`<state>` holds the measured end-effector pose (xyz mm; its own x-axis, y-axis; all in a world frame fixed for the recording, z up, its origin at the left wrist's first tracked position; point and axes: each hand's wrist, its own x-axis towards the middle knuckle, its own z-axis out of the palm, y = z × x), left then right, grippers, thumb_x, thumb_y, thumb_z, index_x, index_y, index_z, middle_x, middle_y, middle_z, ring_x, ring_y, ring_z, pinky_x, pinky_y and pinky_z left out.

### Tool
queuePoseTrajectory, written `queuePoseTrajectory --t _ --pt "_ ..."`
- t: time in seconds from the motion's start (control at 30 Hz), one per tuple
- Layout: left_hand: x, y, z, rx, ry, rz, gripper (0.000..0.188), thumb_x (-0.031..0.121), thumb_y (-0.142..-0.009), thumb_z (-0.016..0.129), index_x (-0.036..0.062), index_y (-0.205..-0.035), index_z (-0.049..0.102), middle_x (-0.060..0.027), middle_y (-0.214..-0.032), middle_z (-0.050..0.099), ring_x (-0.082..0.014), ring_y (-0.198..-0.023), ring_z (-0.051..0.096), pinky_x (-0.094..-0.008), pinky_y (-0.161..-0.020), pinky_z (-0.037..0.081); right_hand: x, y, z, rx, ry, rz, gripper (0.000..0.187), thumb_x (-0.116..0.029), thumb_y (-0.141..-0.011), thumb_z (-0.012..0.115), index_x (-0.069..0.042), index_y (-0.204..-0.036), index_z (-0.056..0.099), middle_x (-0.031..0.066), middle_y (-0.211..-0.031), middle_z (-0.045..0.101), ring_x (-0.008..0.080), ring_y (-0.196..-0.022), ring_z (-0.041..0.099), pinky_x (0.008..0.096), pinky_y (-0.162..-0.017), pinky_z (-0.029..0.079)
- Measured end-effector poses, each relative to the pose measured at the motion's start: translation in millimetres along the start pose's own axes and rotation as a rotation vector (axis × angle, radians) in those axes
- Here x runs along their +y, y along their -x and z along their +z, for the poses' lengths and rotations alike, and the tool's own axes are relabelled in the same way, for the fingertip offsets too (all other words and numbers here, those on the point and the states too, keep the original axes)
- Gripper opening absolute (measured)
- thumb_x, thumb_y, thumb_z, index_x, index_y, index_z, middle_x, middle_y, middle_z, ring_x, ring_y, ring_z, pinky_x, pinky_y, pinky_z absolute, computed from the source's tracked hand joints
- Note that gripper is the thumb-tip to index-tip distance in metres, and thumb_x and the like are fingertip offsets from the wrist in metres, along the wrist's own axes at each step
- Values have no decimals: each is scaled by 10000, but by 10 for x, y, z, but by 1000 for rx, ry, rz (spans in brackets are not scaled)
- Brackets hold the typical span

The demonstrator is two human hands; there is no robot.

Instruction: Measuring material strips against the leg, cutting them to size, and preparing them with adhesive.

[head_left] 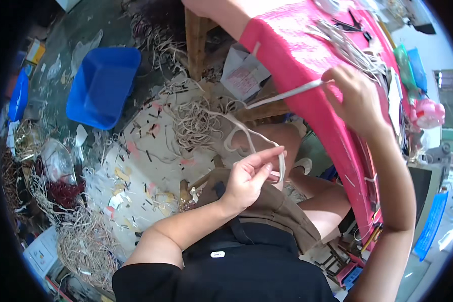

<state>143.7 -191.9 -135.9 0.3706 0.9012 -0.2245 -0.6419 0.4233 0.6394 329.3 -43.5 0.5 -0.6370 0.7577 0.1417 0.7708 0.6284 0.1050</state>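
Both hands have hold of pale banding: with my raised right hand [356, 95], beside the table's edge, I pinch one off-white, flat, fabric-looking strip [287, 94] between thumb and fingers, and my left hand [247, 177], lower and nearer to me, grips a loop between thumb and forefinger. From each grip a run leads toward the tangled heap of pale strips [196, 123] on the floor; I cannot tell whether both belong to one piece. I judge the step in hand to be drawing a length free and straightening it; the next move calls for steady pinches and gentle easing of slack, so no knot tightens. On my right stretches a long table covered in glossy pink sheeting [287, 40]; ahead to the left lies a pale floor sheet [163, 173], with a matted mass of beige cords [88, 246] at lower left and a deep blue plastic basin [96, 90] farther off. Smaller is a loose bundle of whitish strips [350, 48] on the table, past my right hand. The heap itself could snag the pull, as could the brown wooden crossbar [269, 109] close by the taut run; short dark scraps [149, 156] might cling.
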Motion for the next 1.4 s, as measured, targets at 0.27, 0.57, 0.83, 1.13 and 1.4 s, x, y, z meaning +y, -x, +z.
queuePoseTrajectory --t 0.27,0.57,0.83,1.13,1.4 --pt "-140 244 582 -226 -209 86 351 -82 -888 453 -13 -1218 550 -128 -1220 580 -180 -1137 545 -297 -984 421 -941 1722 19 246 -249 -222 367 -69 -650 679 -88 -1017 657 58 -904 610 168 -703 608 290 -564 494" --pt "-419 170 975 -735 -986 148 212 234 -835 664 23 -828 651 -78 -767 612 -187 -712 595 -307 -682 476 -1168 3046 -50 1270 -1114 1285 107 -140 -930 521 -45 -975 497 80 -811 605 112 -656 566 214 -534 431" --pt "-565 43 1034 -871 -1199 -572 227 204 -903 591 13 -992 675 -2 -661 583 -56 -625 538 -245 -552 436 -1291 4060 171 1551 -1309 1490 117 -153 -918 555 -94 -1011 520 101 -910 667 125 -702 653 216 -530 527" --pt "-902 53 789 -683 -947 -487 298 285 -922 570 13 -968 683 -23 -806 657 -67 -720 545 -230 -675 437 -1331 4289 314 1568 -1236 1597 210 -131 -898 584 -82 -1101 567 77 -941 669 96 -747 632 209 -564 504" --pt "-414 -13 256 -690 -1193 -375 257 238 -828 676 -11 -895 689 -85 -779 668 -102 -746 606 -243 -672 485 -1455 7350 510 1637 -1057 1706 212 -148 -861 617 -73 -1059 622 13 -894 646 74 -748 587 202 -626 469"
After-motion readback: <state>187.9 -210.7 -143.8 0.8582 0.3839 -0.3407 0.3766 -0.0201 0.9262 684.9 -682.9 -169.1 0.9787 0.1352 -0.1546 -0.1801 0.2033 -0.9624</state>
